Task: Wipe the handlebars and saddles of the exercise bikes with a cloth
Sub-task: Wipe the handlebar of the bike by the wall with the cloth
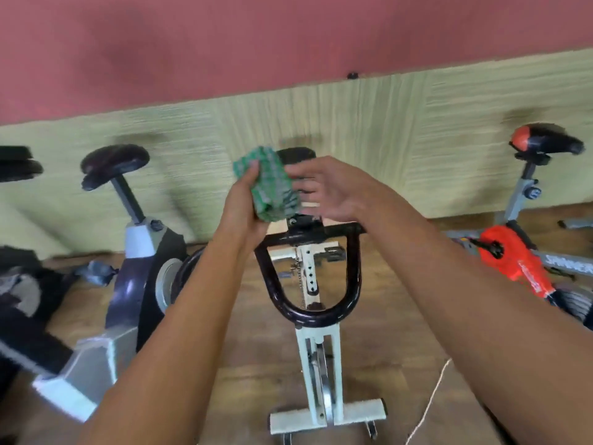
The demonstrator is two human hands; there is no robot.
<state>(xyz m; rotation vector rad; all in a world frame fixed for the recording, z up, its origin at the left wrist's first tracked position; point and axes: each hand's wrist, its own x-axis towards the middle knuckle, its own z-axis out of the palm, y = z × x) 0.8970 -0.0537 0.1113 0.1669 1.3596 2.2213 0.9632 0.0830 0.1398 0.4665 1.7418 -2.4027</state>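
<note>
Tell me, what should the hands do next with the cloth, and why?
Probably lower the cloth onto the black handlebar just below. The left hand grips the cloth bunched up in the air, the right hand is open beside it, and nothing touches the bar yet.

A red wall (288, 33) stands far beyond the fingers (308, 175), with pale wood panelling (401, 130) under it; a white cord (430, 403) trails over the wooden floor (256, 364) below them, rightward.
</note>
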